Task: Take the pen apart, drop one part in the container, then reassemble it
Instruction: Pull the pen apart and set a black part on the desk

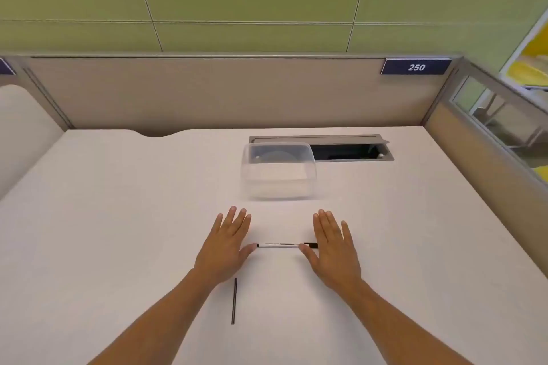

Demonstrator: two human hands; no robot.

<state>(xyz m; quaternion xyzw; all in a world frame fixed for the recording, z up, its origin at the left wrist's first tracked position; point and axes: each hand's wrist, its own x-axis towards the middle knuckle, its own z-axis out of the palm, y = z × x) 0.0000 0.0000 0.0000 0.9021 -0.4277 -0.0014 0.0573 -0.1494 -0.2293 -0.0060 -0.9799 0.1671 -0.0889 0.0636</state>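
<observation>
Stage of task: I judge this to be either the very start or the very end; from what lies here I cannot tell which.
Pen [278,244]: lies crosswise at lower centre of the frame, flat on the desk [118,216], between my two hands. White barrel with a printed strip, dark tip at its left end, black cap or end piece at its right. It looks assembled, though I cannot confirm every part is inside.
Loose black rod [234,301]: thin, straight, lying lengthwise below the left hand, apart from the pen. Possibly a refill; I cannot tell.
Container [278,175]: clear plastic tub, centre of frame, above the hands. I see no pen part in it; a pale round shape shows through its far wall.
Left hand [225,246]: flat, palm down, fingers spread, gripping nothing; thumb tip at the pen's left end.
Right hand [332,249]: flat, palm down, fingers spread, gripping nothing; thumb lies across the pen's right end.
Remaining, if at start: separate, drop one part, rebuild.
</observation>
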